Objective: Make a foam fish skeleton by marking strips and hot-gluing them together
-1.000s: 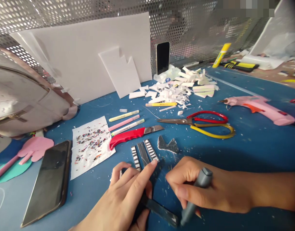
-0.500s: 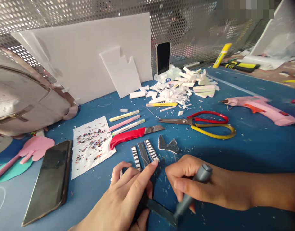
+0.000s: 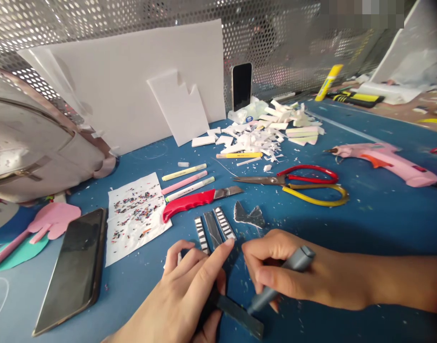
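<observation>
A grey marker [image 3: 281, 281] is gripped in my right hand [image 3: 293, 276], its tip down at the upper edge of a dark strip [image 3: 242, 317]. The strip's near end disappears under my left hand [image 3: 190, 281], whose thumb and fingers close on it. My left index finger stretches forward to the end of a black-and-white striped strip [image 3: 224, 223]. Beside that lie a plain dark strip [image 3: 213, 228] and a second striped strip [image 3: 202, 236]. A jagged dark scrap [image 3: 249, 215] rests just beyond my right hand.
Past my hands lie a red-handled knife [image 3: 190, 205], scissors [image 3: 279, 181], slim pens [image 3: 184, 185] and a pink glue gun [image 3: 386, 162]. Farther back are white offcuts [image 3: 261, 136], an upright phone [image 3: 242, 85] and a white board [image 3: 125, 85]. At left are a speckled paper [image 3: 136, 214] and another phone [image 3: 74, 267].
The marker tip has slid along the dark strip, up and left, from its far end toward my left hand. My left hand stays in place.
</observation>
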The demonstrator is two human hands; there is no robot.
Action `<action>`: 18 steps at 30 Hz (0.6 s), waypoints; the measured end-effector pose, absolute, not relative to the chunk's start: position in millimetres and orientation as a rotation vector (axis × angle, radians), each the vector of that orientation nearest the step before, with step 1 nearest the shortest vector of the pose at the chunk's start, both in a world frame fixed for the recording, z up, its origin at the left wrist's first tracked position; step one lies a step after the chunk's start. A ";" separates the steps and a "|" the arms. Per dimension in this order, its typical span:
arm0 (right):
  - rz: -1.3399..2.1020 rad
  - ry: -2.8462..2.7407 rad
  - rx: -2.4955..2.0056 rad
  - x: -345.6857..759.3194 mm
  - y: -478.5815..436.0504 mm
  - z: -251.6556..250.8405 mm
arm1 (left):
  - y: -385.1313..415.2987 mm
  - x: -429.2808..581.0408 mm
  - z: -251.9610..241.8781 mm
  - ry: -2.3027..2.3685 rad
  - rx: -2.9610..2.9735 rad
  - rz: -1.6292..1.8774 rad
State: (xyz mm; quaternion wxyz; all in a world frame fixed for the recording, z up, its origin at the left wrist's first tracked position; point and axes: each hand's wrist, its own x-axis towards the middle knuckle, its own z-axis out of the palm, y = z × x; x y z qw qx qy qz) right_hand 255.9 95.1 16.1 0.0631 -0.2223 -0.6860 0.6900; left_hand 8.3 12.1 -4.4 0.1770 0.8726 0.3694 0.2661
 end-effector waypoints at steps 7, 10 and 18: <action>2.078 -2.097 -0.701 258.9 93.4 17.8 | 13.0 8.5 -3.5 1.054 2.494 0.751; 2.069 -2.106 -0.710 257.8 94.3 19.3 | 14.0 8.9 -3.4 1.049 2.498 0.750; 2.065 -2.109 -0.692 256.6 96.2 19.4 | 11.0 7.9 -4.1 1.057 2.492 0.751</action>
